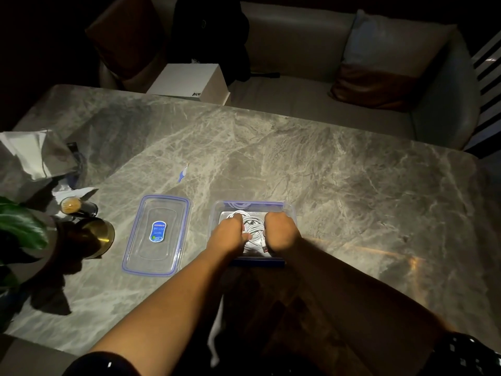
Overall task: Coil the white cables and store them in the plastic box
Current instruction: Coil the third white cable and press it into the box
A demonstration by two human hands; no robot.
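- White cables (253, 226) lie coiled flat inside the plastic box (290, 213), its long axis running across us
- Our left grip (230, 234) clasps the coil there
- Our right grip (282, 232) hides its fingers; we cannot tell

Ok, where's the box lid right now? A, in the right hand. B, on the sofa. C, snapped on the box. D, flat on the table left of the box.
D: the lid lies flat on the table, left of the plastic box; left hand and right hand are both in the box on the white cables.
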